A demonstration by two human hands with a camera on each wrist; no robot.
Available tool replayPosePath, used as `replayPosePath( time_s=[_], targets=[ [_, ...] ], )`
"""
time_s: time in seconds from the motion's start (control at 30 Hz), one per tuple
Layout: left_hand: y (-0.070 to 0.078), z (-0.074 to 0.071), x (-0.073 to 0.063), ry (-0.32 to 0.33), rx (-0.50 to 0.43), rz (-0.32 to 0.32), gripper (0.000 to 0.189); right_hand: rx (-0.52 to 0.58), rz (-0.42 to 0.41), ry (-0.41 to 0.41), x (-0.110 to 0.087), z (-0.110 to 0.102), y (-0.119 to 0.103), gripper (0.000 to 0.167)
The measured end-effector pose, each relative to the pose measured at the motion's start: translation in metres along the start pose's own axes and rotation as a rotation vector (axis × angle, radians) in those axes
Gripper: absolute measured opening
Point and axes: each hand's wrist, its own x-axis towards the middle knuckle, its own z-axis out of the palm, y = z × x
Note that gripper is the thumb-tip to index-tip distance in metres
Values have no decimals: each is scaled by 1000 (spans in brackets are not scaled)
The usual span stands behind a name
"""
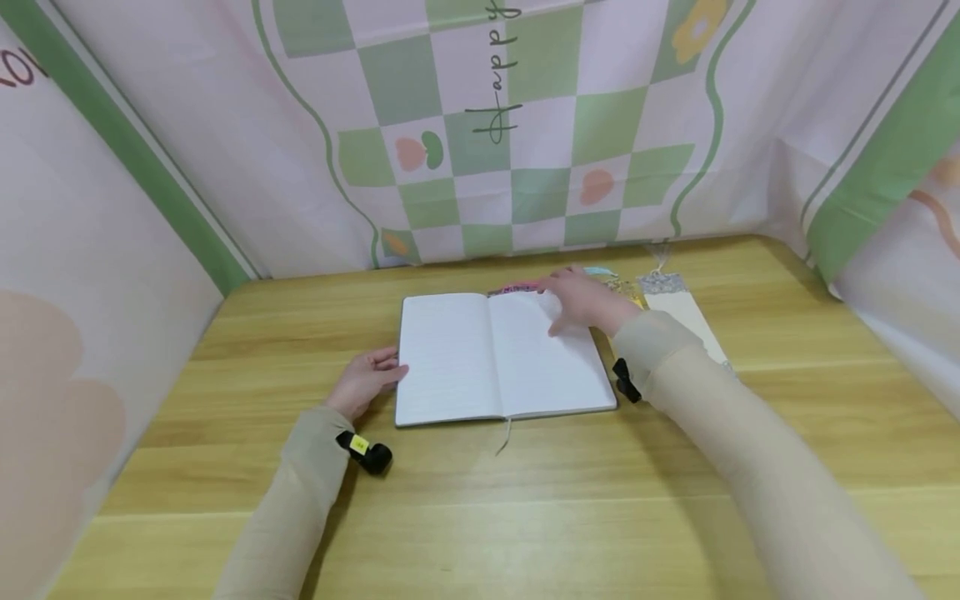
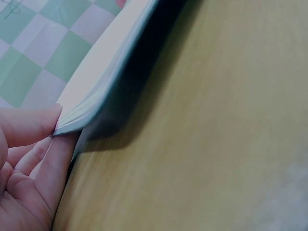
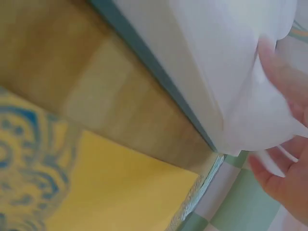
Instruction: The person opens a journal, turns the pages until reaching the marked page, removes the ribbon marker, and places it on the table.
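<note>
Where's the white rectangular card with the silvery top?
In the head view, the white card lies toward the back of the wooden table, right of the open white-paged notebook, partly hidden by the beige right sleeve.

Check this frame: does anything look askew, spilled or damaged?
Nothing spilled or damaged shows. The open notebook has a right-side page curled near its far end, but the right hand grips it there.

Green-checked curtain [image 1: 480, 196] behind wooden table [image 1: 540, 517]

"Happy" lettering [image 1: 495, 79], sideways, on checkered cloth [image 1: 611, 125]
</note>
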Motion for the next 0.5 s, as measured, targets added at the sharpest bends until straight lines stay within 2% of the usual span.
replayPosePath(
  time_s=[0.13, 0.3, 0.4, 0.5],
  targets=[
    [0, 0, 0, 0, -11, -3, 52, 70, -33, 61, -6, 2, -1, 56],
    [2, 0, -1, 2, -8, -16, 53, 156, -57, 121, -18, 3, -3, 57],
    [2, 0, 0, -3, -8, -17, 53, 270, -29, 155, -26, 3, -6, 54],
    [0, 0, 1, -3, -9, -21, 53, 430, 30, 196, -35, 3, -12, 47]
  ],
)
